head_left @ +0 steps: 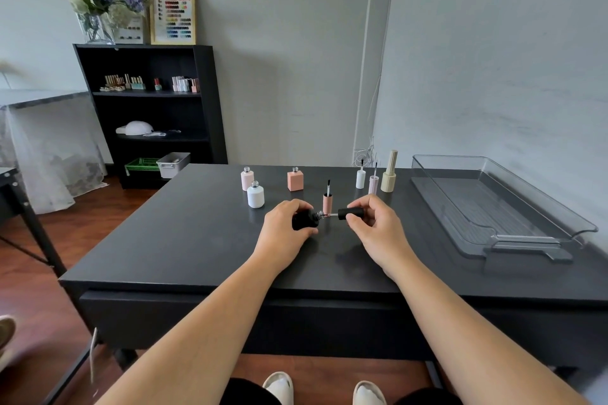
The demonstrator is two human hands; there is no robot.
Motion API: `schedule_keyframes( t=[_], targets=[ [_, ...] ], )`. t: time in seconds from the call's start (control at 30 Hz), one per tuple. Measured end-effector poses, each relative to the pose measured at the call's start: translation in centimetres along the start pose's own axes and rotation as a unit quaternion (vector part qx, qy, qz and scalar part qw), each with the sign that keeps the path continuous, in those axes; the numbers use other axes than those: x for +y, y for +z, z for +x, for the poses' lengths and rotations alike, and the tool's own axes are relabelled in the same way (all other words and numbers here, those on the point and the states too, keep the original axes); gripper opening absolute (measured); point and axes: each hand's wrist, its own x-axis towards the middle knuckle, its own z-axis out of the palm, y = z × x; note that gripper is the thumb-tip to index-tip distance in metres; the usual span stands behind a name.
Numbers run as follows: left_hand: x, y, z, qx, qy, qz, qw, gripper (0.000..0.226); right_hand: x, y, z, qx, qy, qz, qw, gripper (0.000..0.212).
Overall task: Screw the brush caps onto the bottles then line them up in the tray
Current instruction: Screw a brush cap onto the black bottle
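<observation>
Grips black bottle (304,220) in left hand (286,227), held sideways low over dark table (197,240). Pinches black brush cap (350,214) in right hand (375,223), brush tip at the bottle's threaded neck, cap not yet seated. Finds clear tray (487,204) well apart, on table's right side.

left hand (285,231) grips black bottle (305,220) — right hand (375,227) pinches black cap (350,213).

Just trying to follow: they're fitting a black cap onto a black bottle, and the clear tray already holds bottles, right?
Not quite: the head view shows the clear tray holding no bottles. The black cap is indeed meeting the black bottle.
</observation>
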Motion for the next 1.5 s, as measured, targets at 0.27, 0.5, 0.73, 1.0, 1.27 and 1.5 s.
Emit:
schedule_keyframes(
  t=[0.27, 0.5, 0.73, 1.0, 1.27, 1.5],
  targets=[
    [0.04, 0.01, -0.09, -0.005, 0.029, 0.021, 0.999, 0.036, -0.10, 0.16, -0.09, -0.030, -0.028, -0.030, 0.999, 0.018],
    [0.00, 0.13, -0.10, -0.012, 0.048, 0.025, 0.998, 0.034, -0.07, 0.44, -0.03, -0.053, -0.012, -0.097, 0.994, 0.008],
    [-0.07, 0.07, -0.18, -0.017, 0.044, 0.014, 0.999, 0.034, -0.54, 0.54, -0.01, -0.051, 0.016, -0.094, 0.994, 0.008],
    [-0.07, -0.01, -0.08, -0.034, 0.046, 0.021, 0.998, 0.037, -0.31, 0.37, 0.07, -0.025, 0.010, -0.124, 0.992, 0.029],
    [-0.21, -0.02, -0.04, -0.032, 0.038, 0.001, 0.999, 0.036, -0.72, 0.41, -0.28, -0.064, -0.027, -0.090, 0.993, 0.013],
    [-0.23, -0.03, 0.04, -0.041, 0.034, 0.005, 0.999, 0.035, -0.63, 0.05, -0.24, -0.049, -0.045, -0.067, 0.995, 0.035]
  ],
)
